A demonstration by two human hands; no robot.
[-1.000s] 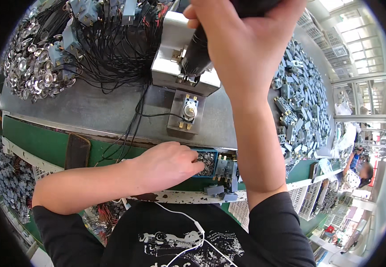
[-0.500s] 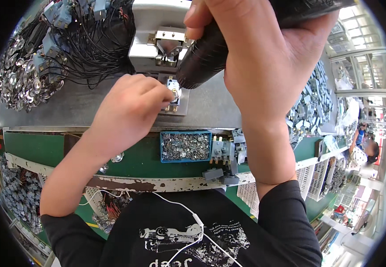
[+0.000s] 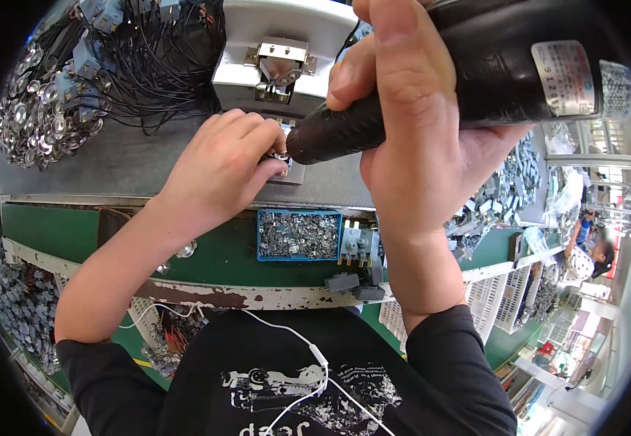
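Note:
My right hand (image 3: 421, 138) is wrapped round a thick black power screwdriver (image 3: 490, 80), held slanted with its narrow end pointing down to the left. That end meets a small component with brass prongs (image 3: 287, 171), seated on a flat metal plate (image 3: 298, 174). The fingers of my left hand (image 3: 217, 167) are closed at the component's left side and cover much of it. The screwdriver's tip is hidden. Just behind stands a metal fixture (image 3: 280, 69) with a bracket on a pale machine base (image 3: 235, 83).
Shiny round metal parts (image 3: 43, 123) and black cables (image 3: 159, 73) with grey housings heap up on the left. A blue tray (image 3: 297, 256) of small metal pieces sits in front, beside grey pronged components (image 3: 359, 243). More grey parts (image 3: 511, 182) lie right. Another person (image 3: 588, 254) is far right.
The screwdriver has tilted flatter and its end has come to the component. My left fingers have shifted slightly and closed at the component. The whole view has moved a little.

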